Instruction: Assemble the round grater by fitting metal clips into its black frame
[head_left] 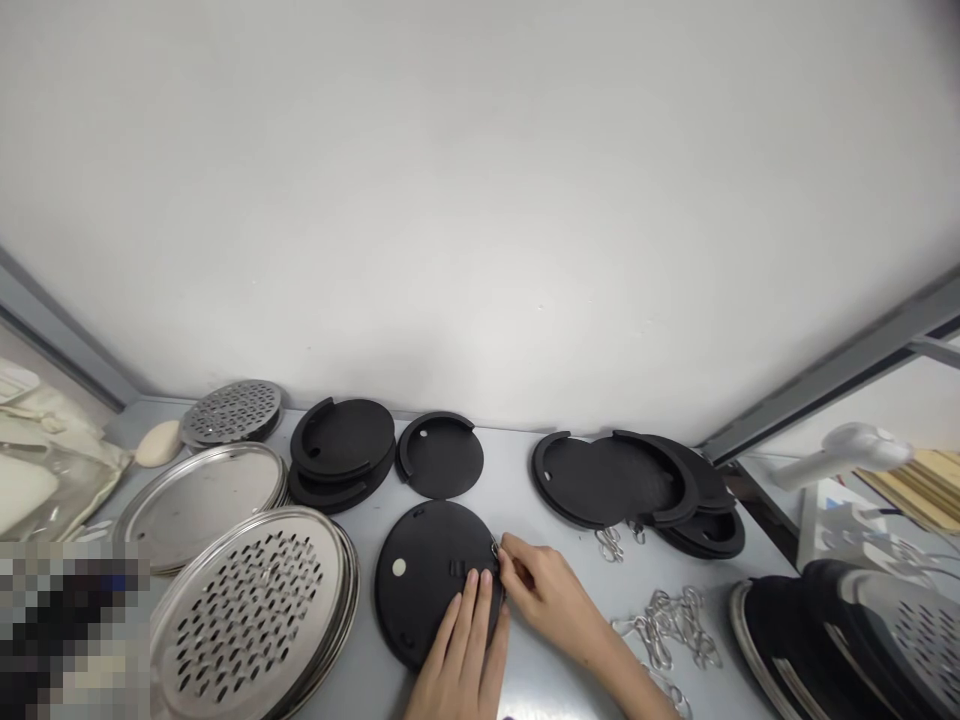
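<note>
A round black disc [420, 540] with a light round spot lies on the grey table in front of me. My left hand [461, 650] rests flat on its lower right part, fingers stretched out. At the disc's right edge my right hand [547, 590] is closed in a pinch on a small metal wire clip [495, 546], most of it hidden by the fingers. To the right lies a loose heap of similar metal wire clips [667, 620], and a few more clips [610, 543] sit farther back.
On the left are stacked perforated metal discs [247, 610], plain metal discs [210, 490] and another perforated disc [232, 410]. Black rimmed discs [345, 440] stand along the wall, more black discs [615, 480] at back right. A disc stack [847, 640] and a power strip [847, 530] are at right.
</note>
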